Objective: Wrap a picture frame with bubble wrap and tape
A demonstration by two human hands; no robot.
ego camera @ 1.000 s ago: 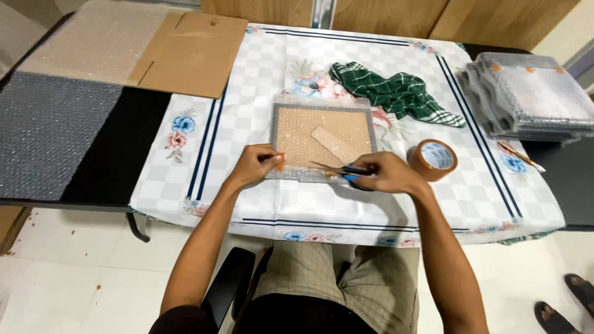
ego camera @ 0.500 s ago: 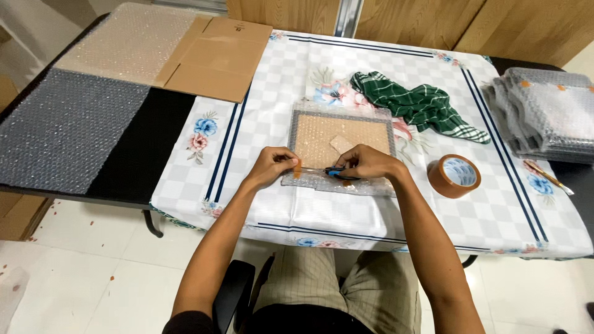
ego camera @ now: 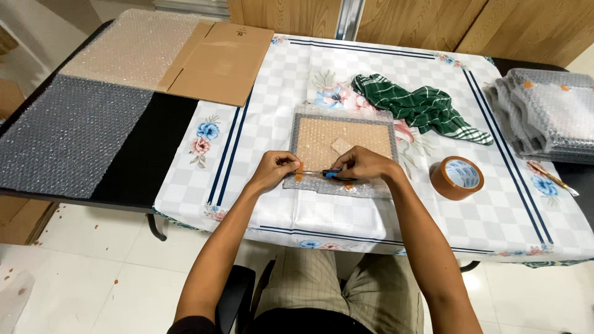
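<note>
- We see a bubble-wrapped parcel (ego camera: 344,145) lying flat at the middle of the table's near half, on a checked tablecloth (ego camera: 278,117) with flower prints.
- Our left hand (ego camera: 274,171) pinches a small orange strip of tape (ego camera: 299,175) at the parcel's near-left edge, fingers closed on it.
- Our right hand (ego camera: 364,164) rests on the parcel's near edge, closed around a blue-handled tool (ego camera: 337,175); we cannot tell what kind.
- A tape roll (ego camera: 457,177) lies near the parcel, to its right.
- A green checked cloth (ego camera: 419,106) lies crumpled beyond the parcel, to the right.
- A stack of wrapped packs (ego camera: 544,114) sits at the far right.
- Flat cardboard (ego camera: 216,62) and bubble wrap sheets (ego camera: 68,130) lie well apart on the left.
</note>
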